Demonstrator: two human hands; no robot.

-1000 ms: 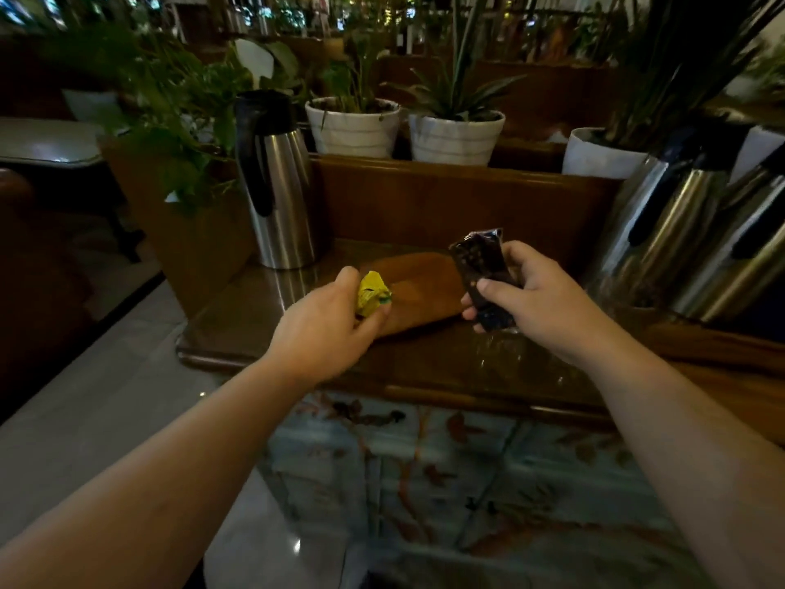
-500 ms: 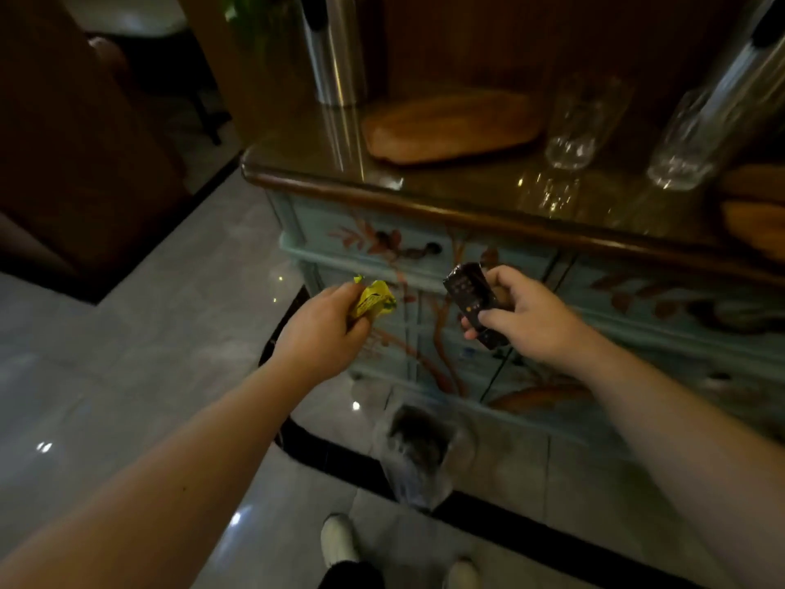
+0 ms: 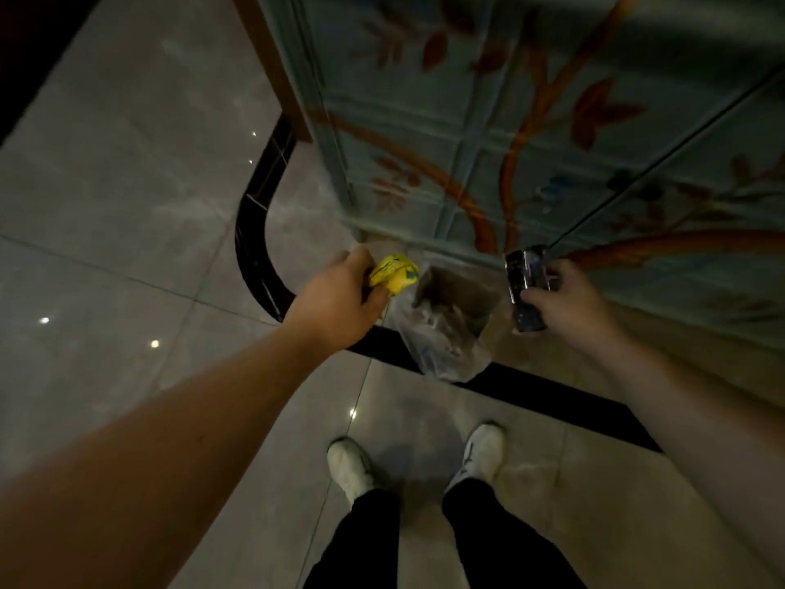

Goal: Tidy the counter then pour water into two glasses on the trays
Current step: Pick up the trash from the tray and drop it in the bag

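My left hand grips a crumpled yellow wrapper, which sticks out past my fingers. A dark shiny wrapper is held upright in my right hand. Both hands hover above a small bin lined with a clear plastic bag that stands on the floor between them, left hand over its left rim, right hand over its right rim. Dark scraps lie inside the bin. The counter top, the glasses and the trays are out of view.
The painted pale-blue cabinet front with orange branches rises right behind the bin. A black curved strip crosses the grey floor tiles. My two white shoes stand just short of the bin.
The view has tilted from the counter top down to the floor. Both hands, still holding their wrappers, have dropped from counter height to just above the bin.
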